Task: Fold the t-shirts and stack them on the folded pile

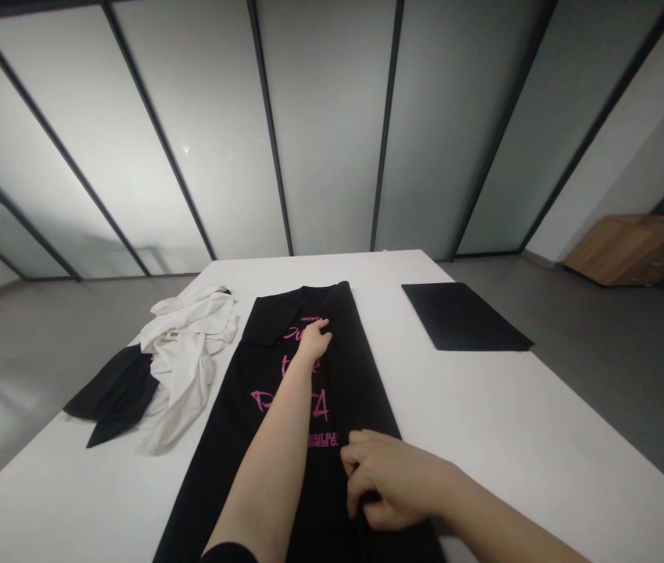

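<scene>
A black T-shirt (367, 375) with pink lettering lies lengthwise on the white table, its right side folded inward over part of the print. My left hand (315, 339) reaches far across it and rests on the upper print, fingers stretched and a little apart. Closer to me, my right hand (393, 478) has its fingers curled on the folded right part of the shirt, pinching the cloth near the lower lettering. The fingertips of my right hand are partly hidden. My left forearm covers some of the letters.
On the left of the table (566, 446) lies a crumpled pile of white cloth (191, 328) with black cloth (123, 387) beside it. A flat black rectangle (464, 317) sits at the right edge. Behind are frosted glass panels (332, 125) and a wooden cabinet (630, 250).
</scene>
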A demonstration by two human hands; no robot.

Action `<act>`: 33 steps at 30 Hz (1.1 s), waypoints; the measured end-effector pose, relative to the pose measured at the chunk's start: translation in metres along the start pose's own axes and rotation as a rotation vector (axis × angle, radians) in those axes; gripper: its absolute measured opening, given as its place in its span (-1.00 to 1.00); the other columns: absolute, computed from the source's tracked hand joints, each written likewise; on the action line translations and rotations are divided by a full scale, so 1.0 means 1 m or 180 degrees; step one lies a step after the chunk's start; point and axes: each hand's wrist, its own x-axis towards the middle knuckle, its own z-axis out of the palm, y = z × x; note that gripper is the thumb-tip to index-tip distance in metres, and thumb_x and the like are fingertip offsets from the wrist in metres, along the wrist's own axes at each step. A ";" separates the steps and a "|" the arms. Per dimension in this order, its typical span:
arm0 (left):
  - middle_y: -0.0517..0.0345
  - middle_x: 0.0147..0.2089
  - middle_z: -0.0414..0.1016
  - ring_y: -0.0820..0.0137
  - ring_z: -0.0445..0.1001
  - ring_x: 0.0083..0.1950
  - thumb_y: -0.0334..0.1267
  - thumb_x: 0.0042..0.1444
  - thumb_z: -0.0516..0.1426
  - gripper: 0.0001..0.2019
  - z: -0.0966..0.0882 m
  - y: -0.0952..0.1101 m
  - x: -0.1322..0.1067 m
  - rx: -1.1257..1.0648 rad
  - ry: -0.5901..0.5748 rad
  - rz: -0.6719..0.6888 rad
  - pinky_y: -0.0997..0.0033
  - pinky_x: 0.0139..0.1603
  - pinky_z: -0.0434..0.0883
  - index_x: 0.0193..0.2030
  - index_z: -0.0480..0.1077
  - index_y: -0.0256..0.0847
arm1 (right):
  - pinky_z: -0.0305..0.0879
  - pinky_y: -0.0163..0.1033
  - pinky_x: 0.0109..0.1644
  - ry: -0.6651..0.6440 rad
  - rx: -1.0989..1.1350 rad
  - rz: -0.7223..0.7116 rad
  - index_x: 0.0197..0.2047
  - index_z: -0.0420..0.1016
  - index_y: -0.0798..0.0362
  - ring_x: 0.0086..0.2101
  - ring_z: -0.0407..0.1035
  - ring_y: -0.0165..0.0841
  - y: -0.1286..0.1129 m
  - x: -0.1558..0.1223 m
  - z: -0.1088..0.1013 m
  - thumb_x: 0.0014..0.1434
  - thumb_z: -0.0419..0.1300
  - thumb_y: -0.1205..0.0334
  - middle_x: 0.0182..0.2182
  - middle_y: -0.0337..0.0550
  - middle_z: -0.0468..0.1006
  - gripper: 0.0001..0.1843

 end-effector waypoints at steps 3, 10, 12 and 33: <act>-0.17 0.34 0.54 0.06 0.47 0.42 -0.57 0.05 0.30 -0.47 -0.001 0.002 -0.001 0.0078 0.0015 0.0047 0.07 0.51 0.30 0.20 0.61 -0.28 | 0.27 -0.17 -0.02 0.0012 0.0124 -0.0146 -0.24 0.77 -0.07 -0.25 0.32 -0.30 -0.001 0.001 0.002 0.06 0.40 0.35 -0.34 -0.25 0.49 -0.82; -0.16 0.44 0.43 0.14 0.36 0.50 -0.50 0.21 0.18 -0.49 0.002 0.006 -0.004 0.1244 0.0007 0.0362 0.11 0.58 0.19 0.32 0.52 -0.28 | 0.32 -0.15 0.05 0.0151 0.0469 -0.0452 -0.10 0.75 -0.06 -0.21 0.44 -0.30 -0.001 0.006 0.008 0.08 0.43 0.31 -0.29 -0.25 0.60 -0.73; -0.19 0.48 0.37 0.13 0.32 0.52 -0.47 0.25 0.15 -0.48 0.004 0.009 -0.006 0.1686 0.0025 0.0453 0.09 0.57 0.19 0.35 0.49 -0.29 | 0.37 -0.16 0.03 0.0297 0.0796 -0.0563 -0.01 0.72 -0.02 -0.21 0.48 -0.30 -0.002 0.006 0.005 0.15 0.38 0.29 -0.27 -0.22 0.64 -0.69; -0.21 0.59 0.19 -0.08 0.09 0.61 -0.06 0.47 -0.10 -0.38 0.020 0.018 -0.012 0.3209 -0.0143 0.0478 -0.20 0.56 0.08 0.56 0.22 -0.26 | -0.04 0.30 0.56 0.1313 -0.0248 0.2014 0.42 0.48 0.00 0.53 -0.07 0.10 0.039 0.001 -0.004 0.39 0.22 0.19 0.53 0.11 0.17 -0.44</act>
